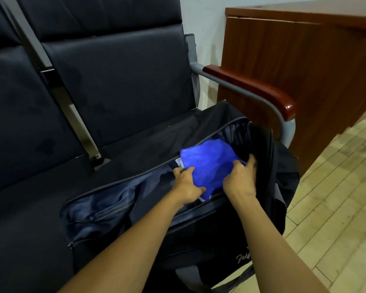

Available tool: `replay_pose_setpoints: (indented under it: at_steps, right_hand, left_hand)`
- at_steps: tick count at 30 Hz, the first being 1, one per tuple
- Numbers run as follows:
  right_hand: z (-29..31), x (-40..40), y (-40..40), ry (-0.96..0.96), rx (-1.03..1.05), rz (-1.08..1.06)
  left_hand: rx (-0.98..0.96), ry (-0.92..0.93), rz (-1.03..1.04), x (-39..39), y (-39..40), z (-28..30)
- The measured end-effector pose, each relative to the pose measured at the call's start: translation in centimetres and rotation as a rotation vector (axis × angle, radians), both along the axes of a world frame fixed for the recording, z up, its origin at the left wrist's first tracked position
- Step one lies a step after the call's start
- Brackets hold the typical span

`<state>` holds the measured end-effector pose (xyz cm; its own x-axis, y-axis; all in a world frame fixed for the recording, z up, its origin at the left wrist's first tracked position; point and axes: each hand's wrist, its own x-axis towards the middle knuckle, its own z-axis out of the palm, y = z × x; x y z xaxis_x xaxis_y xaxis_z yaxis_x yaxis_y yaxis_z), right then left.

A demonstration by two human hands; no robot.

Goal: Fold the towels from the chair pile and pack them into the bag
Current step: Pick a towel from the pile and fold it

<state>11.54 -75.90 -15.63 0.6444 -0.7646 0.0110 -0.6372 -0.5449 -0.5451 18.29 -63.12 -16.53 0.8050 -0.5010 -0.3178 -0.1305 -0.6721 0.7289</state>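
- Inside the open black bag [199, 225] on the chair seat [30, 208] lay our blue towel [207, 166].
- Our left hand [187, 187] and right hand [240, 178] each pinched a near edge.
- We judged it soft, light and floppy, so holding both sides seemed best.

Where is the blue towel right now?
In the head view, the blue towel sits inside the open black bag, toward its right end near the armrest, held by the left hand and right hand.
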Motion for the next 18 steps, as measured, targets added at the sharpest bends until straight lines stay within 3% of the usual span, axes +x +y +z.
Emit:
replay_pose_setpoints:
  at_steps: [4, 7, 14, 18]
  right_hand:
    - [-0.3, 0.5, 1.8, 0.113, -0.184, 0.166]
    - [-1.0, 1.5, 1.8, 0.063, -0.021, 0.278]
    - [-2.1, 4.2, 0.6, 0.342, -0.003, 0.356]
    - [-2.7, 4.1, 1.0, 0.419, -0.038, 0.344]
  left_hand:
    - [0.108, -0.363, -0.047, -0.2, 0.1, 0.7]
    - [0.216, -0.502, -0.207, 0.4, -0.6, 0.5]
    - [0.372, -0.213, -0.306, 3.5, -2.9, -0.6]
    - [0.511, -0.15, -0.332, 5.1, -3.2, -0.9]
